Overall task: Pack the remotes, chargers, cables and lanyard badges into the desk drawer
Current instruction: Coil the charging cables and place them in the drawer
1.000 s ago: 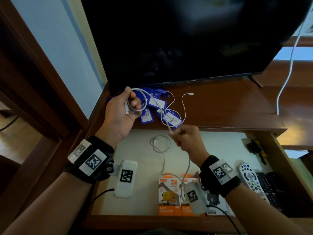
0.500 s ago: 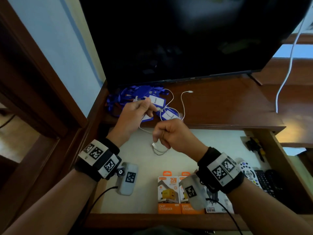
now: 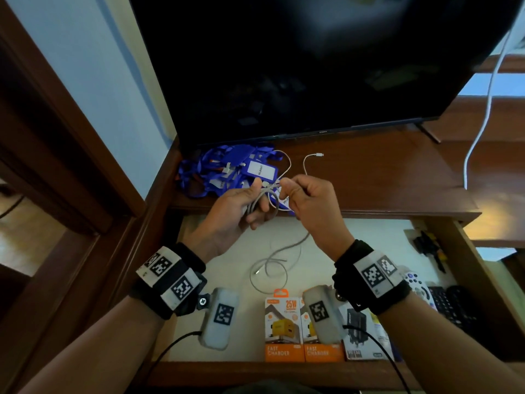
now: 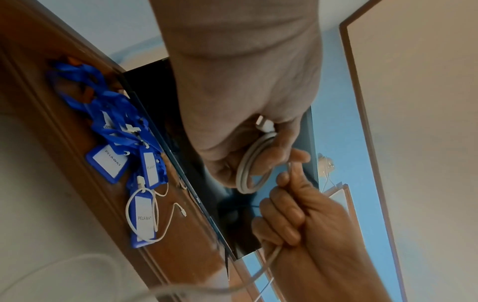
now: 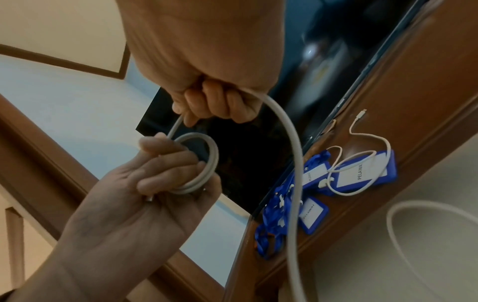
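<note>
From the head view, the task is judged partly done. In the open drawer (image 3: 468,260), two orange charger boxes (image 3: 301,328) are seen at 6 o'clock and the remotes (image 3: 443,300) at 4 o'clock. A white cable (image 3: 262,199) is being coiled above the drawer's far edge: its loops are gripped by the left hand (image 3: 235,211), the running strand is pinched by the right hand (image 3: 309,206), and its tail hangs into the drawer. On the desk (image 3: 383,177), at 11 o'clock of the hands, the lanyard badges (image 3: 227,172) and a second cable (image 3: 305,163) remain unpacked.

From the left wrist, the coil is seen wrapped round the left fingers (image 4: 232,163), plug tucked inside.

From the right wrist, the strand is seen passing through the closed right fist, with the badges at 4 o'clock.
</note>
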Demonstrator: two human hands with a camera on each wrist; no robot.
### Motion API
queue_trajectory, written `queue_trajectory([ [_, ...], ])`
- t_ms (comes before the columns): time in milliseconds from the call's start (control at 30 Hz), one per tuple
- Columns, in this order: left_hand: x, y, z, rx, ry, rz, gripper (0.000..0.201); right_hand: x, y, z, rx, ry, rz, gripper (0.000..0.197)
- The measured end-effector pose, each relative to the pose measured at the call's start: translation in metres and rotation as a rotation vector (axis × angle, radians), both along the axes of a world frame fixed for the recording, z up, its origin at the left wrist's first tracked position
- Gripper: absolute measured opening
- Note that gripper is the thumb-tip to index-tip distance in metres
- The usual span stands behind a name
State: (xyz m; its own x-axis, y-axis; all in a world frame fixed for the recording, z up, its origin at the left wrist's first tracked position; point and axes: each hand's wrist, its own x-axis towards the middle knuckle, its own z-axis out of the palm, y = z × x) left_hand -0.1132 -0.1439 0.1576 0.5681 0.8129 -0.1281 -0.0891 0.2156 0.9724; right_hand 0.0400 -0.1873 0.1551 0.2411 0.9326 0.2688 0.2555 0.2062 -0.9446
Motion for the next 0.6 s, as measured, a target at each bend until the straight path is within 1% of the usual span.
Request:
queue_trajectory([
  [67,-0.002,0.002,0.001,-0.02,-0.013,-0.012,0.048,0.003,-0.002,-0.002,-0.013,0.051,-0.024,0.026],
  [167,-0.01,0.01,0.009,-0.056,-0.098,0.02,0.046,0.008,-0.008,-0.015,-0.064,0.251,0.005,0.026],
  [267,-0.02,0.019,0.02,-0.086,-0.18,0.074,0.045,0.014,-0.013,-0.036,-0.154,0.416,0.054,0.016],
  [333,-0.026,0.02,0.026,-0.097,-0.214,0.107,0.042,0.02,-0.015,-0.047,-0.197,0.45,0.061,0.009],
  [400,-0.029,0.019,0.031,-0.113,-0.265,0.129,0.04,0.024,-0.016,-0.053,-0.23,0.433,0.047,0.006],
  [467,-0.03,0.02,0.031,-0.122,-0.31,0.145,0.04,0.025,-0.016,-0.054,-0.233,0.374,0.025,0.009],
  [533,-0.028,0.02,0.028,-0.093,-0.315,0.183,0.038,0.021,-0.015,-0.051,-0.216,0.199,-0.008,0.016],
  [600,-0.023,0.019,0.026,-0.035,-0.299,0.241,0.034,0.016,-0.013,-0.047,-0.212,-0.048,-0.02,0.018],
])
